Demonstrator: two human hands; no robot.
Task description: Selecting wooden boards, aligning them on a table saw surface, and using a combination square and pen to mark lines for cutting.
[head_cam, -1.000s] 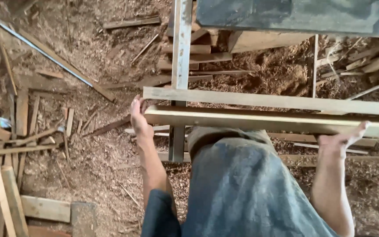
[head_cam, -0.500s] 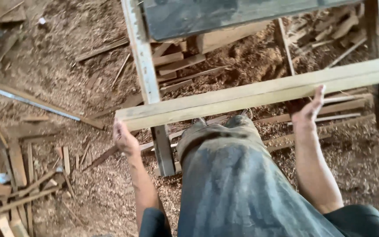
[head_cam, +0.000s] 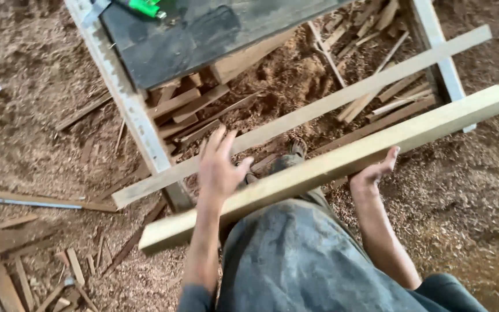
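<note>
plank (head_cam: 342, 164) carried slantwise above the sawdust floor (head_cam: 41, 127).
right hand (head_cam: 372, 173) cups it from beneath, bearing the weight; left hand (head_cam: 219, 167) hovers open-fingered above, gripping nothing. beyond lie a thinner rail (head_cam: 319, 107), the bench (head_cam: 197, 37) and offcuts (head_cam: 180, 110).

The wooden plank (head_cam: 342, 164) is now tilted more steeply, its right end raised and its left end lowered toward the body. The left hand (head_cam: 219, 167) is lifted off the plank's edge, fingers spread above it. The right hand (head_cam: 372, 173) is shifted beneath the plank, supporting it from below.
</note>
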